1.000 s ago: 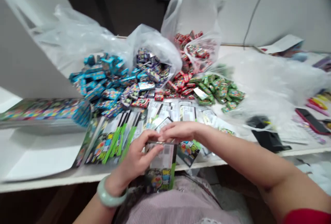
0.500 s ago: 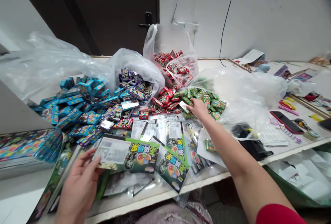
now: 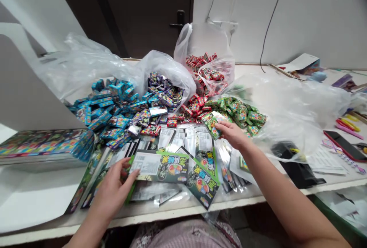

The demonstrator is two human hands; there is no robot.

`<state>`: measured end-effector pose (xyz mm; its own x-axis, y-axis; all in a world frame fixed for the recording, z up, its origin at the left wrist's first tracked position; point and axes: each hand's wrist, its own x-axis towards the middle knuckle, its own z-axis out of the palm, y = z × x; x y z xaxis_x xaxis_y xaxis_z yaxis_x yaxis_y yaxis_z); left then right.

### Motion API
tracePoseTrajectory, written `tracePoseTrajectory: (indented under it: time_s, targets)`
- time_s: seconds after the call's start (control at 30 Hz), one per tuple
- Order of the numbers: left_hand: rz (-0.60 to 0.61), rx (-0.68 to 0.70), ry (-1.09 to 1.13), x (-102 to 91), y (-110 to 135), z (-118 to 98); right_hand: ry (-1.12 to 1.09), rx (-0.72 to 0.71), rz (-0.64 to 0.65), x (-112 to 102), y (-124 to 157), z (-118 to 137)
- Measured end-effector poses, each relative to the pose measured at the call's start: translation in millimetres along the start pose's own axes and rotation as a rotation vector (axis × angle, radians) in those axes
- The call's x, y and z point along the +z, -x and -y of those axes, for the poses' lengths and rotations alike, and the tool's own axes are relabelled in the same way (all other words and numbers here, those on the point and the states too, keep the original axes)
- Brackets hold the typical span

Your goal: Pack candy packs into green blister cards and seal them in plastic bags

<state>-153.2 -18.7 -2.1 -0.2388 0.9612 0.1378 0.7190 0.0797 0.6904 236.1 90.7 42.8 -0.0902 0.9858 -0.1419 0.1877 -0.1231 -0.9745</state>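
Note:
My right hand (image 3: 233, 134) pinches a small green box (image 3: 212, 126) at the front edge of the heap of green boxes (image 3: 242, 112). At the lower left, my left hand (image 3: 116, 183) grips the left end of a black-and-green printed card (image 3: 173, 167) with a white label, thumb on top. A bit of red and green shows between its fingers, too hidden to name. A second printed card (image 3: 203, 183) lies tilted beside the first. Behind them, several clear packets with labels (image 3: 174, 139) lie overlapping.
Blue boxes (image 3: 100, 106) are heaped at left. Plastic bags hold purple boxes (image 3: 164, 89) and red boxes (image 3: 205, 72). A printed display box (image 3: 48, 145) stands far left. At right lie a black item (image 3: 298, 171), a phone (image 3: 345, 145) and pens (image 3: 348, 128).
My right hand has drawn back from the green heap, bringing a green box toward me. My left hand stays at the card's left end. The view has shifted left.

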Motion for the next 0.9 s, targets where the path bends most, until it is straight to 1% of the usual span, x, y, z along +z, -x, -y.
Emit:
tracePoseTrajectory:
  time_s: [0.07,0.13,0.17,0.27,0.3,0.33,0.43,0.47,0.6,0.67,0.7,0.73,0.77,0.8,0.87,0.9]
  targets:
    - [-0.009,0.057,-0.05,-5.7,2.2,-14.5,-0.07,0.008,0.108,16.4,10.7,7.1]
    - [0.035,0.049,0.037,-7.7,6.7,-34.2,-0.149,0.032,0.23,33.9,20.2,14.1]
    - [0.095,0.026,0.134,-6.5,9.3,-45.3,-0.192,0.05,0.278,43.0,24.8,16.9]
    - [0.36,0.008,0.488,5.2,15.0,-77.4,-0.253,0.095,0.348,69.3,38.2,20.8]
    - [0.417,0.004,0.577,10.4,15.2,-85.7,-0.234,0.089,0.364,76.6,42.2,20.8]
    - [0.429,-0.007,0.651,15.2,14.4,-92.1,-0.203,0.073,0.39,82.3,45.8,20.6]
    - [0.402,-0.079,0.791,23.2,7.9,-100.2,-0.086,0.0,0.462,89.4,52.3,21.6]
    - [0.425,-0.1,0.829,23.5,5.3,-100.2,-0.042,-0.026,0.479,88.8,52.9,22.8]
    - [0.635,-0.148,0.997,19.7,-1.1,-97.2,0.202,-0.189,0.587,82.9,50.6,30.4]
    - [0.7,-0.162,0.994,19.8,-2.1,-96.8,0.314,-0.273,0.654,84.3,49.1,32.7]
    - [0.72,-0.161,0.971,20.9,-2.4,-96.8,0.345,-0.316,0.663,86.5,48.7,32.8]
    - [0.725,-0.159,0.946,22.8,-2.7,-97.0,0.362,-0.361,0.633,89.5,48.7,32.2]
    - [0.708,-0.163,0.931,25.2,-2.8,-97.2,0.377,-0.414,0.558,93.0,49.1,30.7]
    - [0.66,-0.179,0.932,28.2,-2.8,-97.4,0.399,-0.474,0.446,96.6,50.0,28.5]
    - [0.494,-0.255,0.984,34.9,-1.8,-98.4,0.477,-0.588,0.213,103.1,53.2,22.4]
    - [0.409,-0.303,1.026,38.3,-0.7,-99.3,0.533,-0.632,0.148,105.6,55.5,19.0]
